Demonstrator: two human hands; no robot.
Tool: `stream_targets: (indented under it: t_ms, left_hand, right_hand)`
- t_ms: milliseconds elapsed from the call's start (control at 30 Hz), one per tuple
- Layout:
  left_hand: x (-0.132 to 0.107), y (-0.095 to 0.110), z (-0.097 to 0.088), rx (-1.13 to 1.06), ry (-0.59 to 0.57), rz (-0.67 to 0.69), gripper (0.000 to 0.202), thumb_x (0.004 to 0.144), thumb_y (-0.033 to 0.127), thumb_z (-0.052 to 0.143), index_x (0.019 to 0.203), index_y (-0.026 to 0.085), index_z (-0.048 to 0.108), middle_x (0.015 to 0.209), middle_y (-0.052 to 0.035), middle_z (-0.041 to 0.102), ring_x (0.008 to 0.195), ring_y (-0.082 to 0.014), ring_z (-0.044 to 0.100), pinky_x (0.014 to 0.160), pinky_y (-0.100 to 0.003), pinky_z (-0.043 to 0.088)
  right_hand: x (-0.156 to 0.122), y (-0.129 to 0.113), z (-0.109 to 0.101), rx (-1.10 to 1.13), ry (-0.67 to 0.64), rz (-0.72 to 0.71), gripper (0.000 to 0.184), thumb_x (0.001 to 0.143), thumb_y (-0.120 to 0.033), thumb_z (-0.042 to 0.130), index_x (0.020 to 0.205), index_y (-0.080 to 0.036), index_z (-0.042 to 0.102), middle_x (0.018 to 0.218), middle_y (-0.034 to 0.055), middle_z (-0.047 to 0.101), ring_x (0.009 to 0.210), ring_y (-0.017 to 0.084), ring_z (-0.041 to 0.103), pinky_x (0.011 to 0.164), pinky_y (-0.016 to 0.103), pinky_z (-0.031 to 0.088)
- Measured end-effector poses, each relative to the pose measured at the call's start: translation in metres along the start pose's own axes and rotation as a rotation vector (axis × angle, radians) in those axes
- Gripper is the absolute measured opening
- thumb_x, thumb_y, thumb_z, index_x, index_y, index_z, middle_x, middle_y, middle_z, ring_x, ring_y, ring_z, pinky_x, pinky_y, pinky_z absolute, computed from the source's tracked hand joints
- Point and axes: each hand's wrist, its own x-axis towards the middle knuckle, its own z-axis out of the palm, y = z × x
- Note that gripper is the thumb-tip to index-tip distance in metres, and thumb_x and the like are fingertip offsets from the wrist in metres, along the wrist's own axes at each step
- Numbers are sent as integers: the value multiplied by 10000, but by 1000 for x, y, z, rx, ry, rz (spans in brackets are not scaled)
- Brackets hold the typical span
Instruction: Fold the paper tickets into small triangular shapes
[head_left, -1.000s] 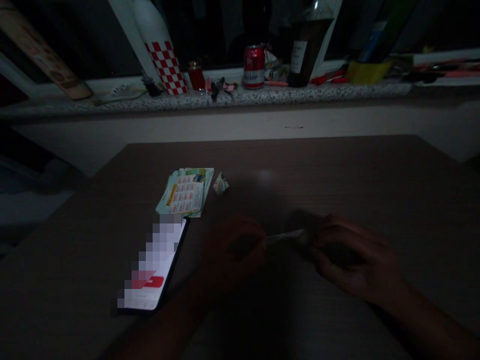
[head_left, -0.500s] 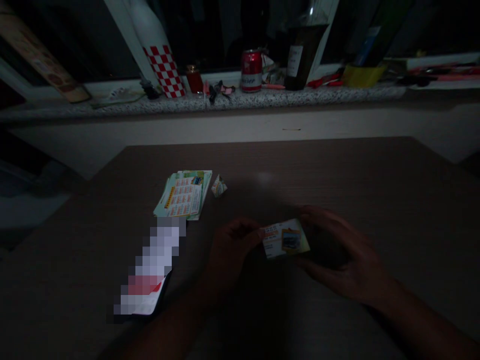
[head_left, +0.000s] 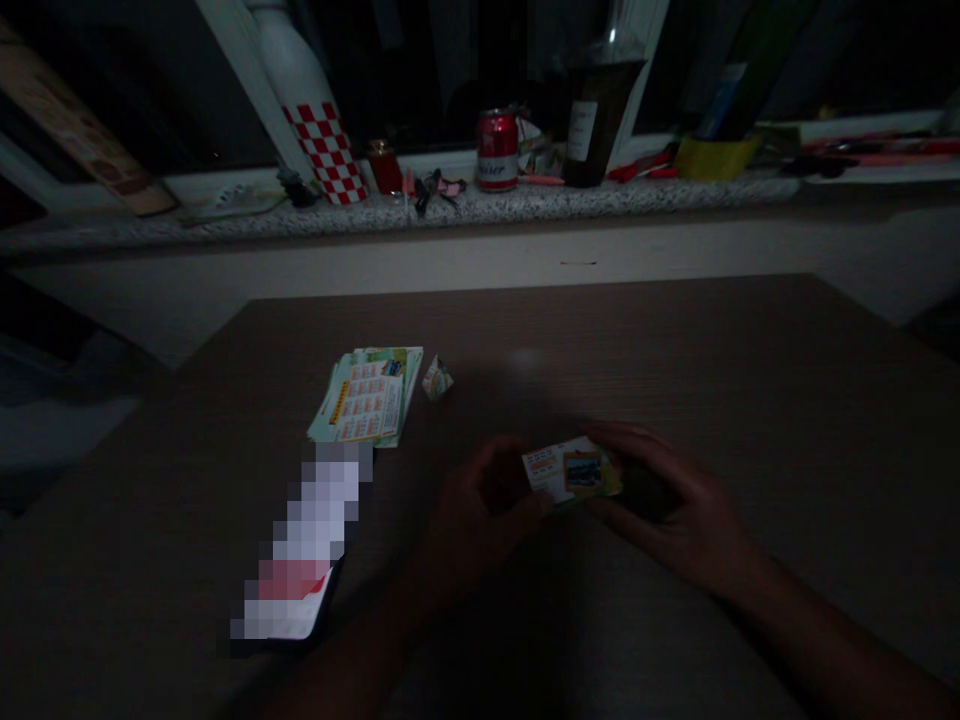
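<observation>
A small printed card (head_left: 571, 471) with an orange-framed picture is held just above the dark wooden table (head_left: 675, 340), between both of my hands. My left hand (head_left: 484, 505) pinches its left edge with curled fingers. My right hand (head_left: 675, 505) grips its right edge, fingers bent around it. The scene is very dark, so the fingers are faint.
A stack of calendar cards (head_left: 369, 395) lies left of centre, with a small folded paper piece (head_left: 437, 380) beside it. A lit phone (head_left: 304, 550) lies nearer the front left. A stone ledge (head_left: 420, 208) behind carries a red can (head_left: 496, 150), a checkered bottle (head_left: 322, 150), a dark wine bottle (head_left: 592, 130) and clutter.
One second ago the card was edge-on and blurred between my hands. It has since turned face up, and both hands now hold it slightly closer together.
</observation>
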Motion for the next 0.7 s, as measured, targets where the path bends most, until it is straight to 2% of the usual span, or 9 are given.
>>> stream_targets:
  t_ms: [133,200,367,567,700]
  left_hand:
    - [-2,5,-3,443,-10,227,505,669,302,777,1130,208,592,1208,-91,561,1078,-252,567,900,-378,477]
    - [-2,8,-2,545,-12,240,478,692,318,758,1128,206,599,1180,-87,577,1071,-247,565,912,-380,466]
    - [-3,8,1,589,-72,131,462,762,385,695,1167,202,567,1086,-72,654,958,-227,618,838,-358,491]
    - [-6,1,-1,578,-87,206,414,863,352,571,1242,209,488,1078,-60,674,976,-205,630,876,-350,478]
    - [-8,-1,-2,657,-79,242,513,834,335,600,1307,225,439,1138,-73,655,1034,-235,609,910,-391,462]
  right_hand:
    - [0,3,1,41,-7,61,447,819,-240,676,1240,-235,526,1223,99,600,1112,239,588,878,359,527]
    - [0,4,2,57,-11,85,435,825,-256,669,1237,-235,533,1212,94,612,1100,235,598,891,360,520]
    - [0,4,6,40,-46,133,476,808,-287,683,1255,-242,525,1214,83,635,1072,232,625,893,356,527]
    - [-3,2,16,148,-60,235,553,802,-238,672,1318,-245,473,1285,87,607,1116,234,620,917,353,539]
    - [-4,3,18,202,-61,288,568,804,-213,663,1336,-235,464,1230,98,643,1112,250,628,885,363,563]
